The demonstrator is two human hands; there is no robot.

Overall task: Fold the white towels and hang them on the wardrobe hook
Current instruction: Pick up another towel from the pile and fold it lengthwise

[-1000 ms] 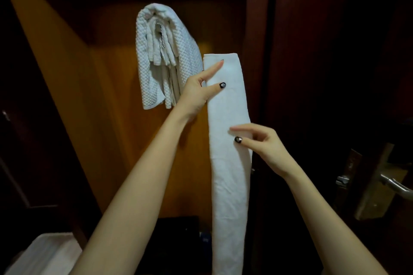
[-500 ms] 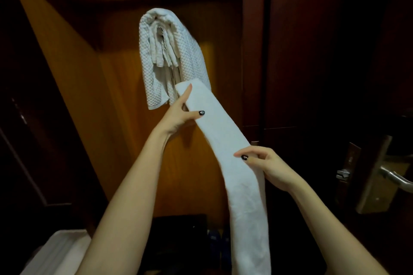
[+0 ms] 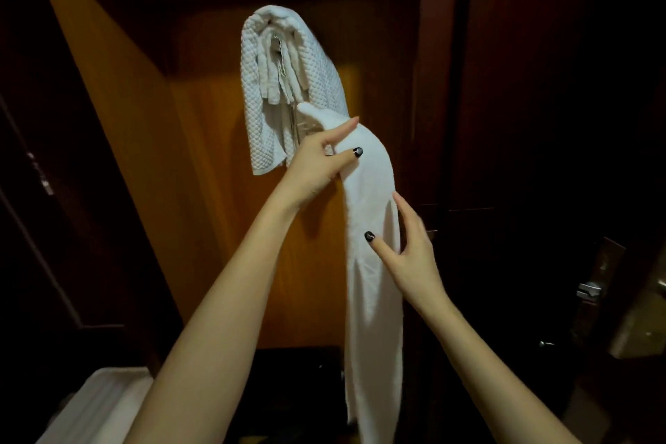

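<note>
A smooth white towel (image 3: 373, 299), folded into a long narrow strip, hangs in front of the wardrobe's wooden back panel. My left hand (image 3: 320, 162) pinches it near its top, where the upper end bends over to the left. My right hand (image 3: 407, 249) holds the strip lower down, thumb in front and fingers behind the right edge. A second white towel (image 3: 259, 112) with a waffle texture hangs folded over the wardrobe hook just above and left of my left hand. The hook itself is hidden under it.
The orange-brown wardrobe panel (image 3: 216, 227) fills the middle, with a dark wooden door (image 3: 540, 119) to the right. A metal door handle (image 3: 591, 290) shows at the right edge. A white folded cloth (image 3: 97, 404) lies at the bottom left.
The strip's top end, held upright a second ago, has come down and folded over to the left. My left hand has closed on it; my right hand now wraps the strip's right edge.
</note>
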